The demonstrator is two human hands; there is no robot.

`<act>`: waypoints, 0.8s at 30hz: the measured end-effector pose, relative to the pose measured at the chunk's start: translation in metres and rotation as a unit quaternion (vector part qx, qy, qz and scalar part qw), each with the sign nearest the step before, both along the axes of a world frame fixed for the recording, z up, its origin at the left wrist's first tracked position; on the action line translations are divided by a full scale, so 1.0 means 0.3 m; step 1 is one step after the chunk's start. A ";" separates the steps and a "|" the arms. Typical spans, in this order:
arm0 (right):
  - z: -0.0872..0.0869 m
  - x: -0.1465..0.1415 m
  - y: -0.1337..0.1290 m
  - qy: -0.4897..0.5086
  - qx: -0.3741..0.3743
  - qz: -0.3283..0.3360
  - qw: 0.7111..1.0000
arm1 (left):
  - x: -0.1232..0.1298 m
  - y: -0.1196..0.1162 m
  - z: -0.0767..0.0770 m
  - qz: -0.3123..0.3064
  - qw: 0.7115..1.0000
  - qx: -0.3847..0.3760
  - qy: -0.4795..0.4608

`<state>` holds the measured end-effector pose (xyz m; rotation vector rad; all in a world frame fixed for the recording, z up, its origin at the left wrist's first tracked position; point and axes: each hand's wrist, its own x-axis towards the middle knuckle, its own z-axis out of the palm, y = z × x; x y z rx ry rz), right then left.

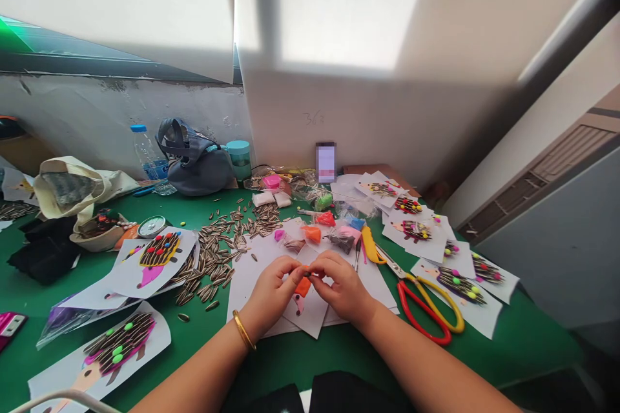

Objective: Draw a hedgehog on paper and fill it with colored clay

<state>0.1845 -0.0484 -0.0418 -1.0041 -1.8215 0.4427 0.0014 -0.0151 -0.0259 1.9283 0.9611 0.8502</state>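
Note:
My left hand (277,285), with a gold bangle at the wrist, meets my right hand (341,287) over the middle of the white paper. Thumbs and fingertips of both hands pinch a small dark lump of clay (307,274); fingers partly hide it. Just below lies a paper card (310,316) with an orange patch (303,288) and a pink animal head (299,304), partly covered by my hands. Beyond the fingertips are bags of coloured clay, among them orange clay (311,233), red clay (324,219) and dark clay (341,242).
Striped sunflower seeds (213,251) are heaped left of the paper. Yellow-handled scissors (372,246) and red-and-yellow scissors (426,310) lie right. Hedgehog cards stand on both sides, including one at left (152,258). Behind are a phone (326,162), a grey bag (198,164) and a bottle (145,148).

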 end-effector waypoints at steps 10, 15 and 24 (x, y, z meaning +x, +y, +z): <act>-0.002 0.001 -0.003 -0.006 0.007 -0.002 1.000 | 0.002 -0.009 0.011 0.011 1.000 -0.012 0.006; 0.000 -0.002 -0.004 -0.011 0.005 -0.007 1.000 | 0.007 -0.014 0.016 -0.024 0.995 -0.098 -0.024; -0.002 -0.006 -0.003 -0.039 0.027 -0.027 0.999 | 0.011 -0.019 0.017 -0.032 0.993 -0.113 -0.031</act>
